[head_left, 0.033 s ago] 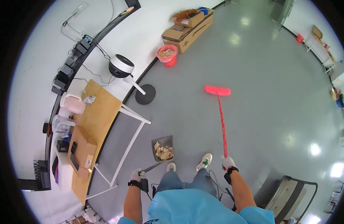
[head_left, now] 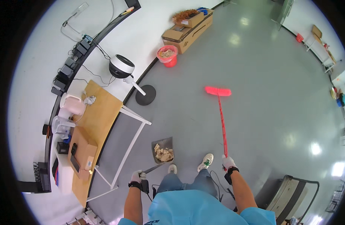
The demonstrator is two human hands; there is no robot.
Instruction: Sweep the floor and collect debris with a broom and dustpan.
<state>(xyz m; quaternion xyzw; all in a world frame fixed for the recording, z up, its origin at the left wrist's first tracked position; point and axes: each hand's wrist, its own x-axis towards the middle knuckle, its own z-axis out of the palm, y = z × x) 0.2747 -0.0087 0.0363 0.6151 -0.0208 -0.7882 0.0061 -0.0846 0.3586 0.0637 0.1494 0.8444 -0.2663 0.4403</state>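
My left hand (head_left: 138,176), in a white glove, is closed around the handle of a grey dustpan (head_left: 169,142). Crumpled beige scraps (head_left: 164,153) lie in its pan, close to the floor in front of my left shoe. In my right hand (head_left: 228,162), also gloved, is the red handle of a broom (head_left: 223,127). The broom's bright pink-red head (head_left: 218,91) is well ahead of me, over the grey floor; whether its bristles touch down I cannot tell. Each wrist carries a black strap with a small device.
Along the left wall stand a wooden-topped table (head_left: 105,112) with white legs, a fan (head_left: 145,95) on a round base, a red bin (head_left: 171,62) holding scraps, and cardboard boxes (head_left: 187,39). A platform trolley (head_left: 288,198) is at my lower right. Cables (head_left: 214,180) hang beside my right leg.
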